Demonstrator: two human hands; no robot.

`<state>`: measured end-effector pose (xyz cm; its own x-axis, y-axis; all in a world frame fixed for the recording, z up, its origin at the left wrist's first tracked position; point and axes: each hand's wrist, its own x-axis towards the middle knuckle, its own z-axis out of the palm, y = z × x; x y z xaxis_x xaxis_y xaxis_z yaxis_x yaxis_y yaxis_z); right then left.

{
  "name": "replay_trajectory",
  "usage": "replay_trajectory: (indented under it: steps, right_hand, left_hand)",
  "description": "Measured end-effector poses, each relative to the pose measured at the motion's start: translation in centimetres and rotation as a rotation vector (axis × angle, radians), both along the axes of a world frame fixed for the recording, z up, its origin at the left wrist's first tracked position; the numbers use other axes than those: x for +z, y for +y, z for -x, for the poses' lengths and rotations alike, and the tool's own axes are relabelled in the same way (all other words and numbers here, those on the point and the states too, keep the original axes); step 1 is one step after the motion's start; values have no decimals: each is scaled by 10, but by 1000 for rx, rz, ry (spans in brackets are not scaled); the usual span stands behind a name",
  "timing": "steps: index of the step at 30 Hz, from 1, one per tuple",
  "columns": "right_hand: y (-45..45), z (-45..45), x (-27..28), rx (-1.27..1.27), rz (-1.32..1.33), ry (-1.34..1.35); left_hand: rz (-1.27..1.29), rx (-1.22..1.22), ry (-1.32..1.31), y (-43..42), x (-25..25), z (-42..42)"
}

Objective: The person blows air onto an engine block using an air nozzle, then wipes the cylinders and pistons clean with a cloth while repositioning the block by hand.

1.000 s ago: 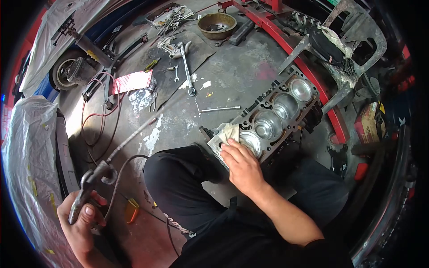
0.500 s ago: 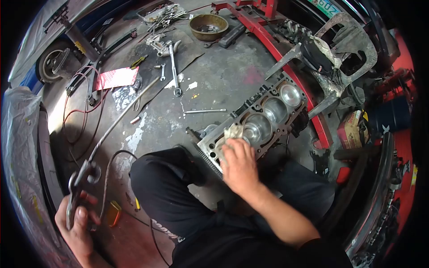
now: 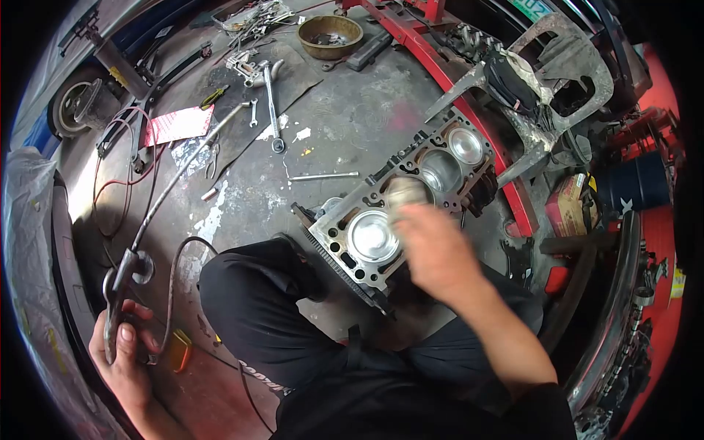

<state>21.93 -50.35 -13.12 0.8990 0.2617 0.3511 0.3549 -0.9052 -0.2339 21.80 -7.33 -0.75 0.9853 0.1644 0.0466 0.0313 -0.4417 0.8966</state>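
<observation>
My left hand point(image 3: 126, 352) is closed around the handle of a metal air blow gun point(image 3: 130, 265) whose long thin tube points up and away over the floor. In my right hand point(image 3: 438, 253), blurred by motion, is a dirty pale rag point(image 3: 408, 195), held over the second cylinder of an engine block point(image 3: 339, 220). The block lies between my knees, its deck facing up. A shiny piston top point(image 3: 372, 236) shows in the nearest bore, and another piston point(image 3: 466, 147) in the farthest bore.
Wrenches point(image 3: 272, 110), a steel bar point(image 3: 323, 176) and pliers point(image 3: 213, 163) lie on the floor. Behind stand a brass-coloured basin point(image 3: 330, 38) and a red steel frame point(image 3: 455, 81). A worn plastic chair point(image 3: 565, 81) is at right, hoses point(image 3: 173, 293) at left.
My right hand has lifted the rag off the nearest bore and moved it right, uncovering the piston there. My left hand keeps its hold on the blow gun. The view has shifted slightly.
</observation>
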Motion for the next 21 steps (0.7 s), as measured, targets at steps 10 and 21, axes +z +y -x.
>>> replay_trajectory:
  steps: [10,21]
  right_hand:
    - [68,90,-22,252,-395,326]
    - [110,66,-8,-243,-729,160]
  left_hand:
    - [-171,-290,132,-37,45,13]
    - [-495,-543,254,-93,78,5]
